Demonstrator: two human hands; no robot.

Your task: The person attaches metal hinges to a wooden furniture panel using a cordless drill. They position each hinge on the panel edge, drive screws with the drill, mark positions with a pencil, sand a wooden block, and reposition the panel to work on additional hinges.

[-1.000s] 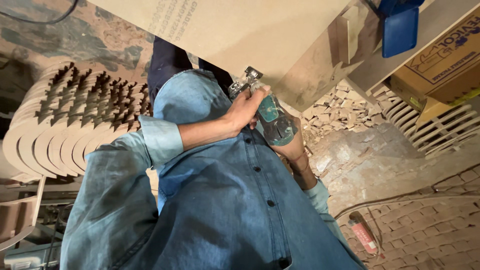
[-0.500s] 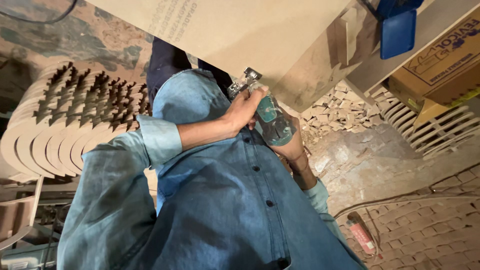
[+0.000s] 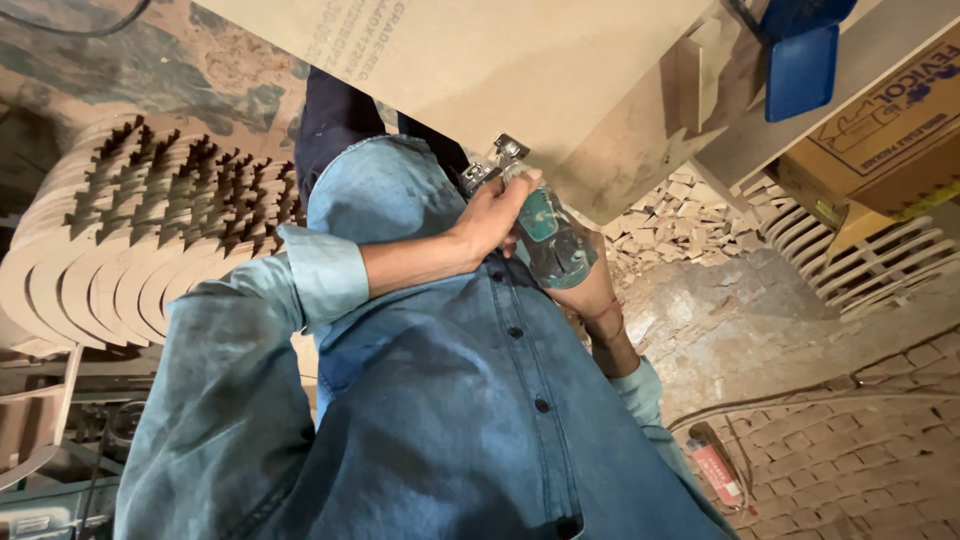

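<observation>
1. Both hands grip a teal power tool (image 3: 548, 238) held against the person's chest.
2. The left hand (image 3: 497, 215) wraps over its upper end, by the metal head (image 3: 495, 165).
3. The right hand (image 3: 590, 295) closes round the body from beneath.
4. The head sits at the lower edge of a big board (image 3: 480, 60).
5. Stacked curved, notched wooden cutouts (image 3: 130, 250) lie off to the left, and wood offcuts (image 3: 680, 215) litter the floor.

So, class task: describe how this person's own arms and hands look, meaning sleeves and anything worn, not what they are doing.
Both arms wear a blue denim shirt, dusty and faded in patches. The left sleeve is turned back in a broad cuff, leaving the forearm bare. The right sleeve is also pushed up, with a thin red thread band around the wrist. The left hand and right hand are bare, with no gloves; no rings can be made out.
</observation>
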